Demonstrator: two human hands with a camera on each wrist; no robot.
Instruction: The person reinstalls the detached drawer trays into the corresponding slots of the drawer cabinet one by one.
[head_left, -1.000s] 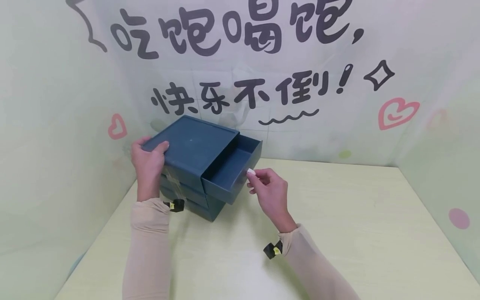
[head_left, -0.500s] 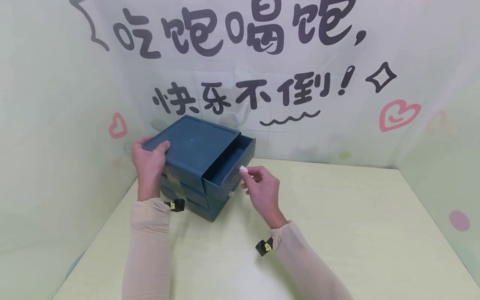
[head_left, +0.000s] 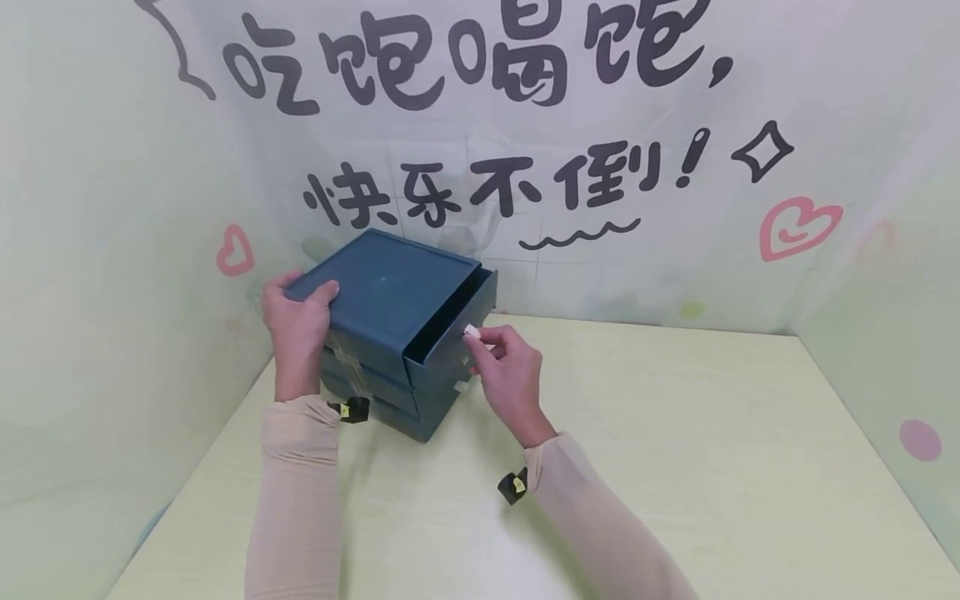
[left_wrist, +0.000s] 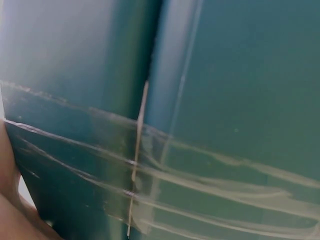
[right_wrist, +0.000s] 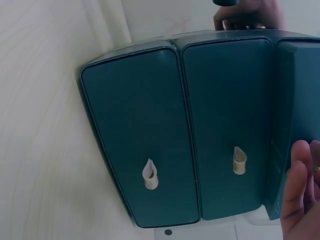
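Note:
A dark blue stacked drawer unit (head_left: pixel 382 283) stands on the table at the left, three drawers high. My left hand (head_left: pixel 295 329) grips its back left corner, thumb over the top and fingers round the edge. The top drawer (head_left: pixel 442 354) sticks out a little way, with a narrow dark gap behind its front. Thumb and fingertips of my right hand (head_left: pixel 510 371) pinch the small white pull tab (head_left: pixel 471 332) on that drawer front. In the right wrist view the middle drawer (right_wrist: pixel 225 95) and bottom drawer (right_wrist: pixel 135 115) sit flush, each with a white loop.
Clear tape (left_wrist: pixel 215 185) runs across the unit's side over the seam between tiers. A pale wooden table (head_left: pixel 712 433) spreads to the right. Behind it hangs a white backdrop (head_left: pixel 615 275) with black lettering and pink hearts; light walls stand at both sides.
The top drawer has slid further into the unit as my right hand moved left with the tab. The left hand and the unit have stayed put.

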